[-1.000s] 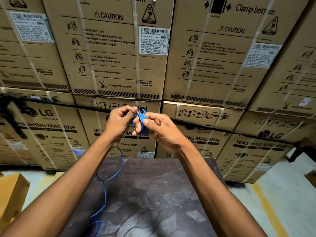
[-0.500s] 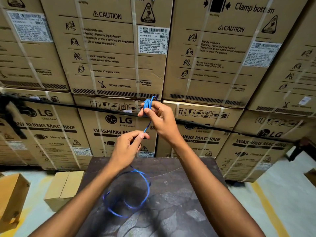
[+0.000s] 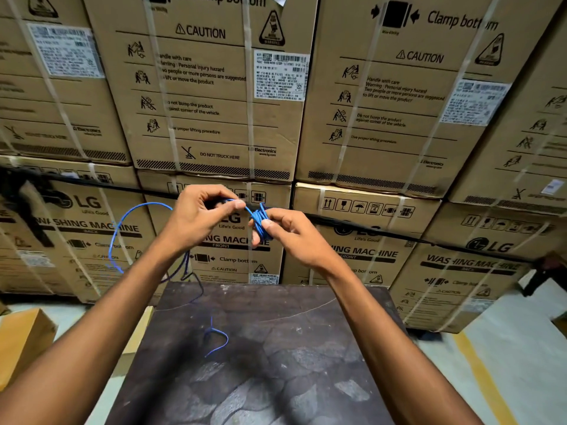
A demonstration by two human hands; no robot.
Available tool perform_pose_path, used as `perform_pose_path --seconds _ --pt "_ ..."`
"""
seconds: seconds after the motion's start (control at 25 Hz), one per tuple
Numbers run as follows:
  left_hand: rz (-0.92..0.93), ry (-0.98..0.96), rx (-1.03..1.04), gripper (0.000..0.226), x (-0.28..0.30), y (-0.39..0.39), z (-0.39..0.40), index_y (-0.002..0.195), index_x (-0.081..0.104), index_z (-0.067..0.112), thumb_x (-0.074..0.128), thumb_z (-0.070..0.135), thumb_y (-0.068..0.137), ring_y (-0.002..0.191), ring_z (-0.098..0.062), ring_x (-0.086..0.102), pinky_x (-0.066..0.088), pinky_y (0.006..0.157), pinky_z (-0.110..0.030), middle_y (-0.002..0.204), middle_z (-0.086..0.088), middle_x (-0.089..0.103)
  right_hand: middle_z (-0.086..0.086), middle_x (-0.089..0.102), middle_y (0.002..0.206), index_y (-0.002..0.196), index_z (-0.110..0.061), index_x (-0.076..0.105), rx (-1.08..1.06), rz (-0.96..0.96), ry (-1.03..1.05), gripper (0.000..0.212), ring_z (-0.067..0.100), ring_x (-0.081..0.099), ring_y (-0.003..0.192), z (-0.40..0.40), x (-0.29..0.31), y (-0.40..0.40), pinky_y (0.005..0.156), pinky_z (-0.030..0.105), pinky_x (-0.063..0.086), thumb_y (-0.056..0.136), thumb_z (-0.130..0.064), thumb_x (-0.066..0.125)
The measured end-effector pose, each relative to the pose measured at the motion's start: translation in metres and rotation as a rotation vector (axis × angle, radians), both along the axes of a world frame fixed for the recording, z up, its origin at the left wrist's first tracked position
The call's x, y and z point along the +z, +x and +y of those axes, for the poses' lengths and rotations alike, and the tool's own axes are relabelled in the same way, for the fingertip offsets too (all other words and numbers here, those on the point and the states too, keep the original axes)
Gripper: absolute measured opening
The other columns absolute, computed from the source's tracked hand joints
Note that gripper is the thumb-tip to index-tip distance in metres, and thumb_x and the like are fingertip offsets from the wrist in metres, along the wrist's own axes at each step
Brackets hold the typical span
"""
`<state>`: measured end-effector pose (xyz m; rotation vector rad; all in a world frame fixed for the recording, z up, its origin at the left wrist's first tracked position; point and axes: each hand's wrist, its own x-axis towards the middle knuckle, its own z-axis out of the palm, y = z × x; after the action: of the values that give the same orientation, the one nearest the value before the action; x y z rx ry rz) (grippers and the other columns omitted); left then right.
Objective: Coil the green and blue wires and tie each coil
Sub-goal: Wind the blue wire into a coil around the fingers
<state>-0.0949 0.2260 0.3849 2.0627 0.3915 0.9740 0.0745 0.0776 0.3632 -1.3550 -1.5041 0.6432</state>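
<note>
A small coil of blue wire (image 3: 260,220) is pinched between the thumb and fingers of my right hand (image 3: 291,236), held up above the far edge of the dark table (image 3: 276,348). My left hand (image 3: 199,217) grips the wire's free length just left of the coil. From there the loose blue wire arcs out to the left and down behind my left forearm. Its tail end lies curled on the table. No green wire is in view.
Stacked cardboard washing-machine boxes (image 3: 214,96) form a wall right behind the table. A smaller cardboard box (image 3: 21,342) sits on the floor at the left. Pale floor with a yellow line (image 3: 487,378) runs along the right side.
My left hand has risen from near the table to beside the coil, carrying the wire up. The big loop over the table is gone; only a short tail lies there.
</note>
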Motion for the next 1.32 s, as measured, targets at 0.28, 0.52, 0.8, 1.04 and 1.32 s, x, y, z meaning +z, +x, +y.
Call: perform_pose_path --seconds 0.28,0.52,0.8,1.04,1.32 --pt "-0.194 -0.5 -0.08 0.013 -0.026 0.016 -0.002 0.083 0.07 0.017 0.07 0.025 0.092 0.046 -0.018 0.039 0.023 0.044 -0.023 0.064 -0.006 0.06 0.018 0.066 0.093 0.122 0.016 0.057 0.188 0.42 0.111 0.031 0.032 0.069 0.089 -0.005 0.014 -0.022 0.093 0.038 0.056 0.111 -0.006 0.038" --pt "-0.023 -0.6 -0.165 0.037 -0.076 0.029 -0.031 0.079 0.068 0.023 0.049 0.04 0.105 0.044 -0.007 0.025 0.018 0.042 -0.018 0.051 0.004 0.038 0.011 0.07 0.089 0.123 0.009 0.059 0.12 0.584 0.316 0.027 0.024 0.072 0.089 0.006 0.037 -0.03 0.096 0.036 0.057 0.11 -0.005 0.04" --pt "0.071 -0.15 -0.162 0.037 -0.075 0.008 -0.044 0.077 0.069 0.02 0.049 0.041 0.101 0.05 -0.01 0.034 0.025 0.05 -0.027 0.052 0.007 0.04 0.005 0.073 0.083 0.101 -0.006 0.066 -0.308 -0.346 0.324 0.013 0.024 0.067 0.075 0.017 0.025 0.002 0.076 0.04 0.056 0.105 -0.011 0.055" --pt "0.186 0.292 0.151 0.025 -0.017 -0.014 -0.018 0.077 0.074 0.029 0.065 0.05 0.088 0.05 -0.005 0.047 0.037 0.05 -0.027 0.057 0.003 0.063 -0.006 0.05 0.067 0.089 -0.012 0.053 -0.302 -0.618 0.118 0.018 0.015 0.039 0.057 0.004 -0.001 0.011 0.058 0.037 0.035 0.105 -0.017 0.056" --pt "-0.039 0.015 -0.073 0.004 0.017 0.002 0.001 0.077 0.079 0.026 0.081 0.024 0.079 0.061 -0.009 0.056 0.046 0.057 -0.024 0.069 0.008 0.073 0.017 0.07 0.093 0.118 0.01 0.062 0.085 0.078 0.019 0.026 0.028 0.071 0.093 -0.014 0.006 -0.014 0.091 0.033 0.055 0.11 -0.004 0.041"
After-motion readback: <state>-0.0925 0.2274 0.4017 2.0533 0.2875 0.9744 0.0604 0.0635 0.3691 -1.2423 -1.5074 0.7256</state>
